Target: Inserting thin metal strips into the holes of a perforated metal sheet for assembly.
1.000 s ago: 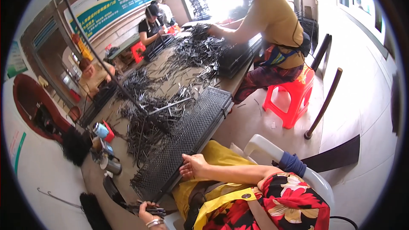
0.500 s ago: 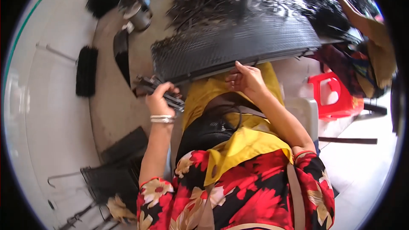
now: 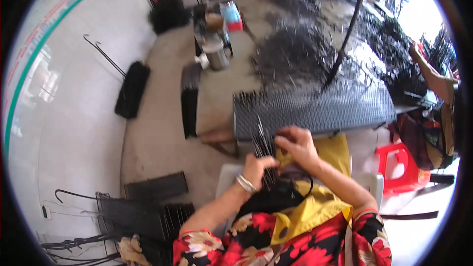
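Note:
My left hand (image 3: 258, 168) is closed round a bundle of thin dark strips (image 3: 264, 150), held upright over my lap. Beside the bundle's right side is my right hand (image 3: 298, 147), its fingers bent and thumb drawn in; what is between the fingertips, if anything, is too small to make out. Just beyond both hands, a long black board with a woven-looking surface (image 3: 315, 109) lies across the near table edge. On the tabletop past it spreads a heap of loose dark strips (image 3: 295, 51).
A metal mug (image 3: 216, 54) stands on the table's left side, near a blue-and-red container (image 3: 230, 15). A red stool (image 3: 400, 165) is at right, beside a co-worker's arm (image 3: 433, 76). Dark panels (image 3: 157, 187) lie low at left. A thin dark pole (image 3: 347, 34) rises from the table.
The view has swung, showing more of the table's far side. My left hand has brought the strips inward and turned them upright, and my right hand is now close beside them.

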Available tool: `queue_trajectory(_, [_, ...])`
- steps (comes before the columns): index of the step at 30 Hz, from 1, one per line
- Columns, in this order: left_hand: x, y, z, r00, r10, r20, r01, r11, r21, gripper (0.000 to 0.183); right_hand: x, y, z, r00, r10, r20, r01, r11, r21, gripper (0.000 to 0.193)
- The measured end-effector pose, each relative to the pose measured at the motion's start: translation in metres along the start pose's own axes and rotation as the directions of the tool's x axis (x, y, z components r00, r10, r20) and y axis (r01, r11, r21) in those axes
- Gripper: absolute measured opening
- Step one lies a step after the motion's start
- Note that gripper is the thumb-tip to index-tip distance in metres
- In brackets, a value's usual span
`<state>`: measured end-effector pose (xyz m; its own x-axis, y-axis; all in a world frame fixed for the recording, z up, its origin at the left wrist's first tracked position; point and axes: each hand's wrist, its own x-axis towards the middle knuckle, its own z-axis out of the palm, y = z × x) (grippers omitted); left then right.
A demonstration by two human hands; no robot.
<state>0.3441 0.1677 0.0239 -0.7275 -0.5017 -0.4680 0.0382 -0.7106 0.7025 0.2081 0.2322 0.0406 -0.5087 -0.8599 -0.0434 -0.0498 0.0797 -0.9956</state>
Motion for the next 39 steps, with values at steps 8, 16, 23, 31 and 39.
queue_trajectory(8, [-0.004, -0.009, -0.001, 0.999, 0.024, 0.027, -0.026, 0.996, 0.082, 0.015, -0.016, 0.014, -0.001, 1.000, -0.021, 0.016, 0.020, 0.999, 0.036, 0.012])
queue_trajectory(16, [0.010, 0.000, -0.001, 0.989, 0.113, -0.097, -0.104, 0.990, 0.096, 0.020, -0.006, 0.012, -0.003, 0.995, 0.097, -0.023, -0.094, 0.992, 0.086, 0.013])
queue_trajectory(23, [0.007, 0.003, -0.001, 0.973, 0.166, -0.162, -0.169, 0.986, -0.004, 0.019, -0.002, 0.019, -0.001, 0.998, 0.055, -0.039, -0.051, 0.995, 0.088, 0.007])
queue_trajectory(31, [0.003, 0.011, -0.011, 0.959, 0.108, -0.263, -0.158, 0.971, -0.177, 0.009, 0.060, -0.033, -0.012, 0.909, -0.311, -0.278, 0.230, 0.929, -0.289, 0.009])
queue_trajectory(39, [0.008, 0.025, -0.001, 0.983, 0.010, -0.185, -0.037, 0.989, -0.146, 0.009, 0.136, -0.021, 0.015, 0.617, -0.759, -0.205, 0.596, 0.622, -0.509, 0.011])
